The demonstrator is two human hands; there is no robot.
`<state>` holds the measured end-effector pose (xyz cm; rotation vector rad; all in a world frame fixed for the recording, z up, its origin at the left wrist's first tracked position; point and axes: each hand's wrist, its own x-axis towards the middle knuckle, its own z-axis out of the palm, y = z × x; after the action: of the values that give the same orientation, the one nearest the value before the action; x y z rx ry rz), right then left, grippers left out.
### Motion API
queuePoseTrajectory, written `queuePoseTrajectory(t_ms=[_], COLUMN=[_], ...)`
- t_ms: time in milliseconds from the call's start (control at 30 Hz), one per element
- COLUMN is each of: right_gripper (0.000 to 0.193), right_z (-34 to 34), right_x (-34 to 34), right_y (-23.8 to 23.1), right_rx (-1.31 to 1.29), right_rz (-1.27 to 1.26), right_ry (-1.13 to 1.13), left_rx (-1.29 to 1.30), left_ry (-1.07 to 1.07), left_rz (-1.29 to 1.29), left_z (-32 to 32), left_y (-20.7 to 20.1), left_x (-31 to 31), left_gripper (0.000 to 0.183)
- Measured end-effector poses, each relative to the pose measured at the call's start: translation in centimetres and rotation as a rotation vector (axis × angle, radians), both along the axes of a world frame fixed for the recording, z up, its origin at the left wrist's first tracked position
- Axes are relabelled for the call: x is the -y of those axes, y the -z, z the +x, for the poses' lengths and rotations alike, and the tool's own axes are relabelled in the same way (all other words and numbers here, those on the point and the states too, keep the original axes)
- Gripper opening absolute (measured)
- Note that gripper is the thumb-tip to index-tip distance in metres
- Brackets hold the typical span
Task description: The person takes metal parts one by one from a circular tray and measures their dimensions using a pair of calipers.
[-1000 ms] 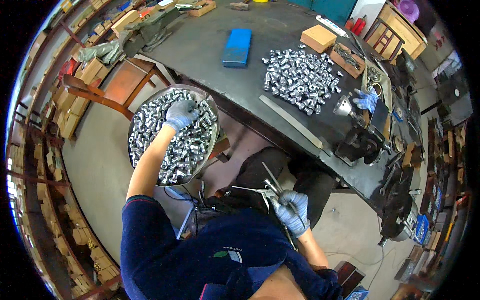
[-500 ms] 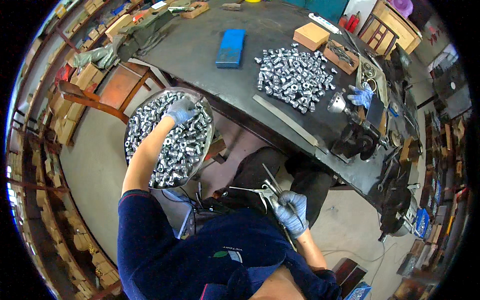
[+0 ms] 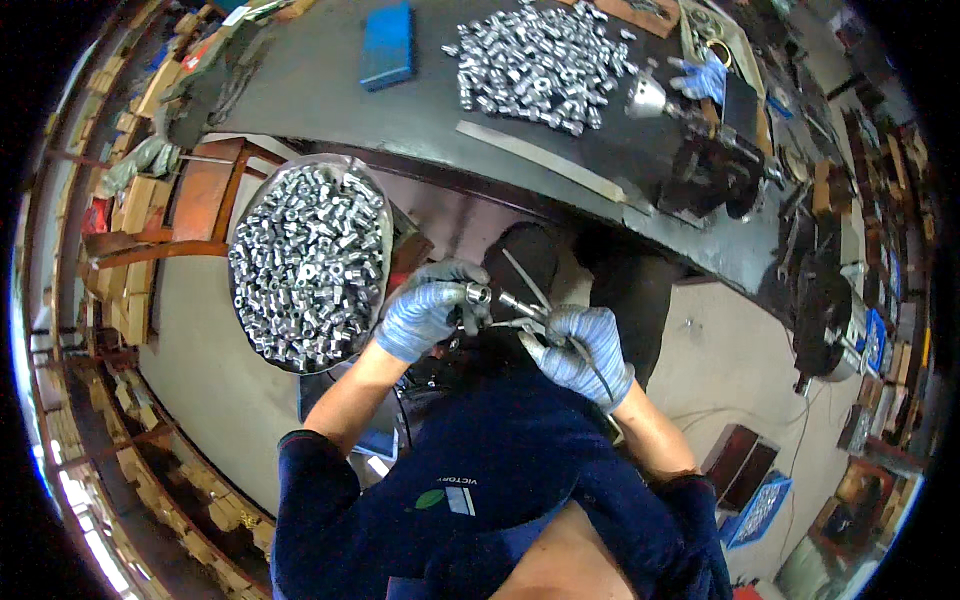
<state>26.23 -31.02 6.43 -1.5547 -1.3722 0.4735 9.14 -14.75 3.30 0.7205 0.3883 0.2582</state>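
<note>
My left hand, in a striped grey-blue glove, pinches a small shiny metal fitting with its hole showing. Facing it from the right is my gloved right hand. Its fingers are wrapped round several tools: a thin flat file-like strip, a short metal rod with a cylindrical tip and what looks like an air blow gun with a thin nozzle. The rod's tip points at the fitting, a small gap apart. Left of my hands, a large round basin is heaped with loose metal fittings.
A dark workbench carries a pile of fittings, a blue box, a flat metal bar and a vise. A wooden chair stands behind the basin. Loaded shelves line both sides.
My left hand has come out of the basin with a fitting and moved right, close to my right hand. My right hand has risen slightly with its tools. The view has shifted downward.
</note>
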Motion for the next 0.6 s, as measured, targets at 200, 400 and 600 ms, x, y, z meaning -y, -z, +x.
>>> queuePoseTrajectory(t_ms=[200, 400, 600], right_gripper=[0.036, 0.039, 0.034], right_z=[0.4, 0.4, 0.3], right_x=[0.4, 0.2, 0.3], right_y=[0.3, -0.3, 0.2], right_rx=[-0.049, 0.173, 0.164], right_rz=[0.03, -0.057, -0.092], right_ry=[0.036, -0.032, 0.004], left_rx=[-0.119, -0.316, -0.24], left_ry=[-0.087, 0.154, 0.286], left_rz=[-0.059, 0.429, 0.813], left_z=[1.9, 1.8, 2.6], left_y=[-0.1, -2.7, -3.6], left_x=[2.2, 0.5, -0.5], left_gripper=[0.036, 0.038, 0.031])
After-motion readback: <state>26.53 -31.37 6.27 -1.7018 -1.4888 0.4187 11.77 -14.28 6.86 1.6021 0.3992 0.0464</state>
